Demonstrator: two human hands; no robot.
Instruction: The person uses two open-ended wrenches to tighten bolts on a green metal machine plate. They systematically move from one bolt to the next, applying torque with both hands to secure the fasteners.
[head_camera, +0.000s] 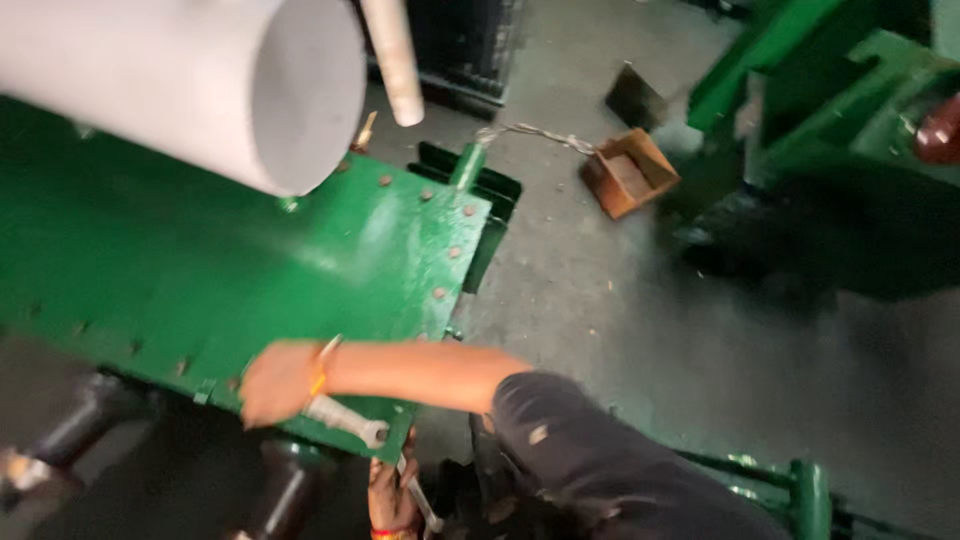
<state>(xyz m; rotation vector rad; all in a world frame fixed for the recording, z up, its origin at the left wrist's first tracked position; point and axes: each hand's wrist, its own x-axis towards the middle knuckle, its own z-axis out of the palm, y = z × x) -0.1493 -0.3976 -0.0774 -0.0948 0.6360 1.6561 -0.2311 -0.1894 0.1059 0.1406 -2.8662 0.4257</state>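
Note:
My right hand (275, 385) reaches left across the lower edge of a green metal plate (250, 250) studded with bolts. It grips the handle of a silver spanner (348, 420), whose head sits at the plate's lower corner. An orange band is on that wrist, and the dark sleeve (580, 450) runs back to the lower right. Just below the corner, my left hand (390, 495) comes up from the bottom edge, wearing a red band. It holds a second, thinner silver spanner (420, 505) under the plate. Motion blur hides the bolt itself.
A wide white cylinder (200, 80) overhangs the plate at top left, with a thin white tube (395, 60) beside it. A brown open box (630, 172) lies on the grey concrete floor (620, 320). Green machinery (840, 110) stands at right and black rollers (90, 420) at lower left.

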